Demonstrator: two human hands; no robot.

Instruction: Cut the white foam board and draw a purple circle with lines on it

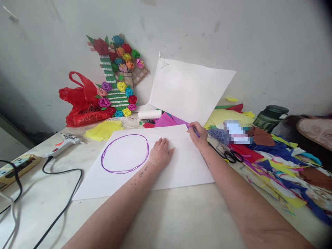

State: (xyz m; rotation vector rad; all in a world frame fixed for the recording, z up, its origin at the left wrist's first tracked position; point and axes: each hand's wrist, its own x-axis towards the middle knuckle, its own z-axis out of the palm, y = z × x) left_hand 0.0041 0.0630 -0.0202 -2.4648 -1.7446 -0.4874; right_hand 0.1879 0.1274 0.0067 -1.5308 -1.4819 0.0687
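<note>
A large white sheet [178, 169] lies flat on the table. On its left half is a purple circle [125, 135] drawn in several overlapping strokes. My left hand [160, 152] rests flat on the sheet, just right of the circle, fingers stretched out. At the sheet's far right corner, my right hand [198, 135] is closed around a purple marker [196, 131]. Its tip points toward the far left, near the sheet's edge; whether it touches the paper I cannot tell.
Behind the sheet, a white board [192, 88] leans against the wall. Paper flowers [121, 86] and a red bag [80, 100] stand back left. A glue gun [62, 145] and power strip [19, 169] lie left. Scissors [230, 156] and colored paper scraps [285, 166] spread right.
</note>
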